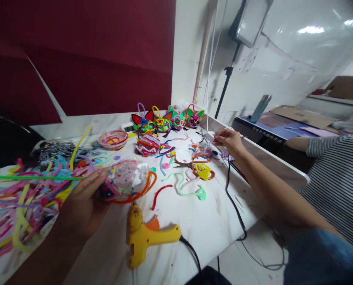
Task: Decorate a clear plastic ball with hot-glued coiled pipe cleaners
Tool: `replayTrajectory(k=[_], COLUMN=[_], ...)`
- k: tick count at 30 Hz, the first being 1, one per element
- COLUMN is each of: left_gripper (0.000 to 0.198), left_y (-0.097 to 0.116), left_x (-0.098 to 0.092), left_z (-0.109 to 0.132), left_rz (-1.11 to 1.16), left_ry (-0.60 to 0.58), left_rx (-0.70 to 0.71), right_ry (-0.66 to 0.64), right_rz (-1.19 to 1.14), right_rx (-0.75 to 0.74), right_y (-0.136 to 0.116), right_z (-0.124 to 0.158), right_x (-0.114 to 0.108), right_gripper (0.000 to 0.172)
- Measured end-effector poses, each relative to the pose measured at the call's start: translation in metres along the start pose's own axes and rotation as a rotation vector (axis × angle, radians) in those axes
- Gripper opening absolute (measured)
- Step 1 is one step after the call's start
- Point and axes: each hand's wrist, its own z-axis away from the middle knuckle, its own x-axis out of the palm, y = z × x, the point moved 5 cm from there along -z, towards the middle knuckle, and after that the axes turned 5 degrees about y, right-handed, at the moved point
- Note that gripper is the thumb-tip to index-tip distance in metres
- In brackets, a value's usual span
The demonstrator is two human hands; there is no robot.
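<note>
My left hand [89, 198] grips a clear plastic craft shell [129, 178], its rim trimmed with orange pipe cleaner and its near side carrying pink and dark blue pieces. A green pipe cleaner [36, 177] runs leftward from beside this hand. At the table's right edge, my right hand [230, 140] has its fingertips pinched together; whatever is between them is too small to make out. Small plastic and pipe cleaner scraps [207, 148] lie just beneath it. Orange-handled scissors [191, 164] rest between the hands, and a yellow glue gun [148, 235] lies in front.
Several finished animal-face ornaments [163, 122] line the back, near a striped ball [148, 145] and a coiled bowl [113, 139]. Loose pipe cleaners [13, 213] heap up at left. A black cord [231, 194] crosses the right edge. Someone in a striped shirt [339, 166] is at right.
</note>
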Motion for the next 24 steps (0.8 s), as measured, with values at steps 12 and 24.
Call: replayTrajectory(k=[12,24], left_gripper=[0.022,0.035], left_y=[0.0,0.016], left_x=[0.004,0.003], left_z=[0.005,0.017], left_rz=[0.013,-0.222], left_ry=[-0.301,-0.423], left_rx=[0.08,0.507], right_ry=[-0.565,-0.971], right_rz=[0.039,-0.411], right_rx=[-0.309,0.029], right_y=[-0.087,-0.13], right_z=[0.102,0.174], right_x=[0.088,0.179], right_gripper=[0.044,0.068])
